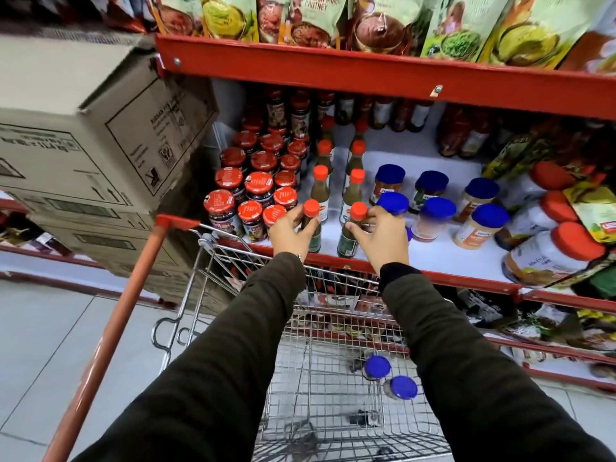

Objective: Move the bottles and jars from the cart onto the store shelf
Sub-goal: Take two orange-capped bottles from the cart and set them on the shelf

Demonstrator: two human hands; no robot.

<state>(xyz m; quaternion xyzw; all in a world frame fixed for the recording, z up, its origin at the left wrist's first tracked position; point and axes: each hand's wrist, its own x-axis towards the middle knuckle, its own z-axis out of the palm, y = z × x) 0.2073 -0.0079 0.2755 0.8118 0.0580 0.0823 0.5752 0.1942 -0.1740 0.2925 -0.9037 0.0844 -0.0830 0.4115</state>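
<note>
My left hand (290,232) grips a green sauce bottle with a red cap (311,208) that stands at the front edge of the white store shelf (440,258). My right hand (378,236) grips a second red-capped green bottle (358,211) beside it, also at the shelf front. Behind each stands a row of the same bottles. Two blue-lidded jars (376,366) (402,387) lie in the wire cart (310,378) below my arms.
Red-lidded dark jars (258,183) fill the shelf's left part and blue-lidded jars (436,208) stand to the right. Big white tubs with red lids (553,251) sit far right. Stacked cardboard boxes (90,135) stand left of the cart. Pouches hang above.
</note>
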